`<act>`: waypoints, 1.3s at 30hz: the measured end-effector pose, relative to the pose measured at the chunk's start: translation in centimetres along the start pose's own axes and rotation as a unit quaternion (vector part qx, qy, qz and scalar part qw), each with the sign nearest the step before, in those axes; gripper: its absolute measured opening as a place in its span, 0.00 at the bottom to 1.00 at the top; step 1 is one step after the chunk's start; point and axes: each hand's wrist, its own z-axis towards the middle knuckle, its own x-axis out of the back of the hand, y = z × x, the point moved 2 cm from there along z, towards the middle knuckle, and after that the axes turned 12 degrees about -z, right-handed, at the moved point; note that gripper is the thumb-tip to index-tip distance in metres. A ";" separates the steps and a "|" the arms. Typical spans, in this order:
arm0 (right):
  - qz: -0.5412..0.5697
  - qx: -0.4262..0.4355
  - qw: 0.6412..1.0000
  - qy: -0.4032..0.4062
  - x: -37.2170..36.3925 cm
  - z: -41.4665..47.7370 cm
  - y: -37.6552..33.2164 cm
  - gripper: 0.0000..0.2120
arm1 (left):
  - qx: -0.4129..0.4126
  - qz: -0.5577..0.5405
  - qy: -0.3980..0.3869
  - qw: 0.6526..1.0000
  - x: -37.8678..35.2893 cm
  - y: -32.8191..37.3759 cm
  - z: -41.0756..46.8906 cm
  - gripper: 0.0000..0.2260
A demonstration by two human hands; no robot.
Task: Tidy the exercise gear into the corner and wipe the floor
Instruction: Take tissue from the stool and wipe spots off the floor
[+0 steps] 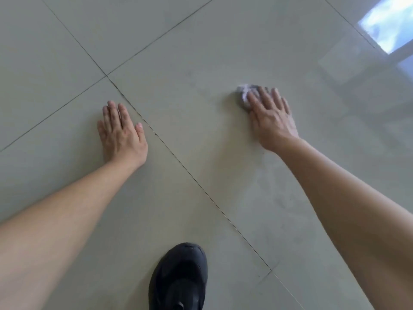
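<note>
A: Where's the cloth?
B: The cloth [245, 93] lies on the floor [190, 52], under the flat, spread right hand [271, 117], not gripped

A: And the other?
B: The left hand [121, 135] rests flat on a tile, fingers [111, 113] released, near a black shoe [178, 278]

Indoor room: glossy tiled floor [201, 52], window reflection [388, 25].

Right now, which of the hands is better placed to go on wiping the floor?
The right hand: it already presses the cloth flat on the floor. The left hand lies bare on the tile, apparently as support.
</note>
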 end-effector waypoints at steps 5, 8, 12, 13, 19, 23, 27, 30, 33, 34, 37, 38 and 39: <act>0.055 -0.161 0.985 -0.012 -0.3 2.5 -3.0 0.27 | 0.016 0.008 0.014 1.000 1.1 -1.2 2.2 0.26; 0.011 0.176 0.984 0.024 -1.9 -1.2 -10.7 0.27 | 0.048 0.006 0.021 0.999 1.5 -2.0 3.6 0.26; -0.018 0.431 0.902 0.006 -1.4 -3.7 -13.5 0.26 | 0.070 -0.013 0.006 0.997 1.1 -2.3 4.5 0.26; -0.040 0.429 0.902 0.015 -1.3 -2.1 -12.5 0.26 | 0.066 -0.020 0.007 0.998 0.9 -2.4 4.5 0.26; 0.027 -0.139 0.990 -0.008 1.9 9.3 -4.6 0.27 | 0.045 -0.023 0.014 0.999 0.4 -3.3 4.3 0.26; 0.062 -0.049 0.996 0.027 0.7 8.7 -11.9 0.27 | 0.056 -0.016 -0.003 0.998 0.5 -3.2 4.4 0.27; 0.010 0.336 0.941 0.027 -0.9 3.1 -19.4 0.25 | 0.049 -0.020 0.001 0.999 0.4 -3.2 4.3 0.27; -0.040 0.423 0.905 0.011 -0.2 5.3 -17.5 0.25 | 0.049 -0.017 0.006 0.999 0.4 -3.1 4.2 0.27; -0.012 0.287 0.958 0.019 1.3 11.4 -12.8 0.21 | 0.055 -0.010 -0.003 0.998 0.3 -3.2 4.2 0.27; 0.008 0.182 0.983 0.023 2.0 13.5 -11.3 0.21 | 0.056 -0.008 -0.005 0.998 0.2 -3.2 4.2 0.27; 0.028 -0.119 0.992 -0.034 3.2 17.6 -10.1 0.30 | 0.060 -0.004 -0.013 0.998 0.2 -3.3 4.3 0.28; 0.026 -0.163 0.985 -0.050 3.2 18.3 -11.3 0.32 | 0.061 -0.003 -0.017 0.998 0.2 -3.3 4.3 0.28; 0.028 -0.166 0.984 -0.055 3.4 18.7 -13.0 0.34 | 0.062 -0.001 -0.019 0.998 0.1 -3.3 4.4 0.28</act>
